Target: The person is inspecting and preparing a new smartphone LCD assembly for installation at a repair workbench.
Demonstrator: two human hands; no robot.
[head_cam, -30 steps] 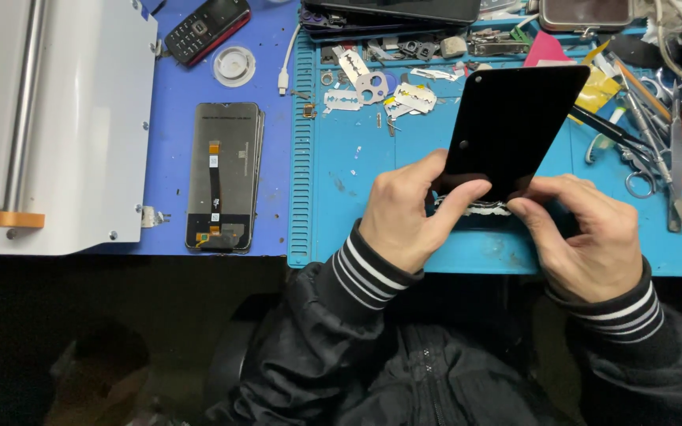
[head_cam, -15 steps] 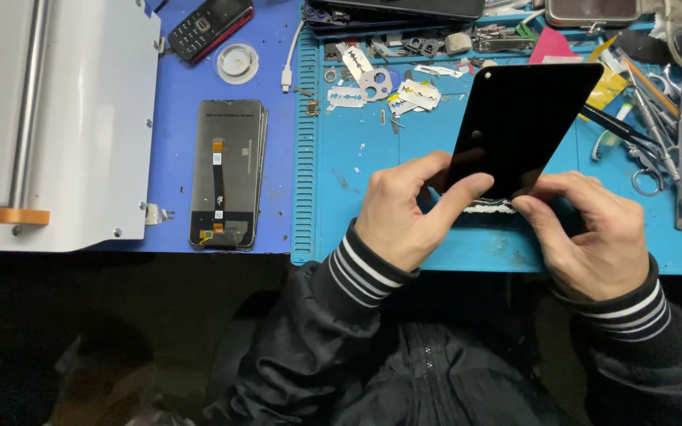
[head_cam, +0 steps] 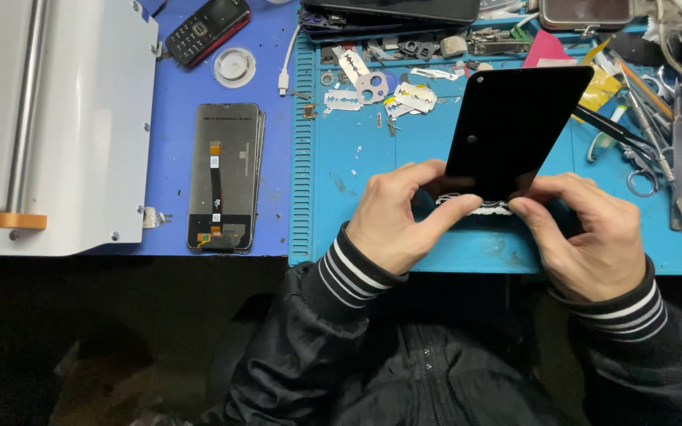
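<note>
- Black phone panel [head_cam: 515, 126] stands tilted over the teal work mat [head_cam: 372, 170], its lower edge pinched between both my hands, its upper corner leaning away toward the tools on the mat's right side.
- My left hand [head_cam: 400, 217] grips the panel's lower left corner, thumb stretched along the bottom edge, fingers curled behind it.
- My right hand [head_cam: 586, 229] grips the lower right corner, thumb and forefinger closed on the edge.
- A white strip [head_cam: 475, 207] runs along the panel's bottom edge, between my two thumbs.
- Razor blades [head_cam: 380, 91] and small metal parts lie scattered on the mat beyond the panel.
- Scissors and tweezers [head_cam: 665, 150] lie on the mat to the right of the panel.
- Left of the mat, a second phone screen [head_cam: 224, 175] lies face down, with a white machine [head_cam: 65, 118] further left.
- A keypad phone [head_cam: 205, 29] lies beyond that screen.
</note>
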